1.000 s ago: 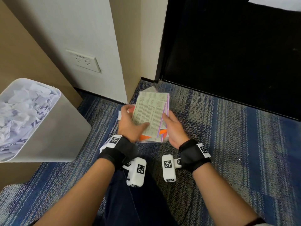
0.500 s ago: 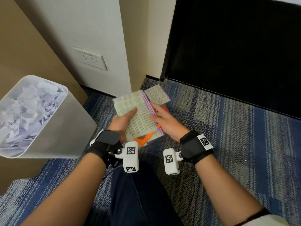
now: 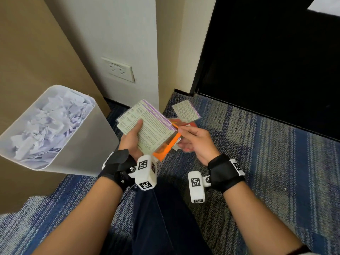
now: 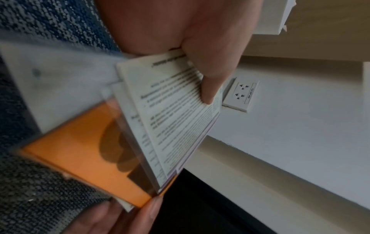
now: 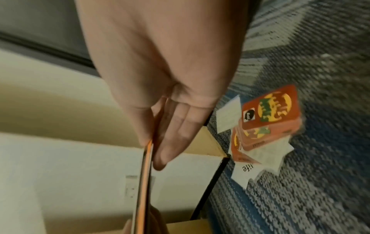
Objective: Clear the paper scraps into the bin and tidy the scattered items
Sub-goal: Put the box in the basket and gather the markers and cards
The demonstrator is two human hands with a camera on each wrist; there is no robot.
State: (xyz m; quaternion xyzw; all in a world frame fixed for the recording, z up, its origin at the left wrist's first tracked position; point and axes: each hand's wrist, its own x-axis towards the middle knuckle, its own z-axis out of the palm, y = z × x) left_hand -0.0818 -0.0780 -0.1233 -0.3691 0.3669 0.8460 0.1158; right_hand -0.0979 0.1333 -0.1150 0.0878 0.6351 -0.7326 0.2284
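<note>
My left hand [image 3: 135, 133] grips a stack of printed cards [image 3: 156, 131] above the carpet, thumb on top. An orange sheet [image 3: 165, 148] sits at the stack's bottom. My right hand [image 3: 187, 137] pinches the stack's right edge. The left wrist view shows the left hand [image 4: 200, 63], the stack [image 4: 176, 126] and the orange sheet [image 4: 80, 150]. Seen from the right wrist, the right hand [image 5: 156, 150] holds the orange edge [image 5: 146, 174] between thumb and fingers. One printed card [image 3: 185, 111] and red cards [image 3: 184, 124] [image 5: 268, 107] lie on the floor with white paper scraps [image 5: 266, 158].
A white bin [image 3: 82, 144] full of crumpled paper [image 3: 46, 126] stands left against a beige panel [image 3: 27, 52]. A wall socket [image 3: 119, 69] is behind it. A black door [image 3: 266, 61] closes off the right. My dark-trousered knee [image 3: 156, 218] is below the hands.
Both hands lifted the stack from the floor and swung it left. One printed card stayed on the carpet by the corner. My right hand shifted to the stack's right edge.
</note>
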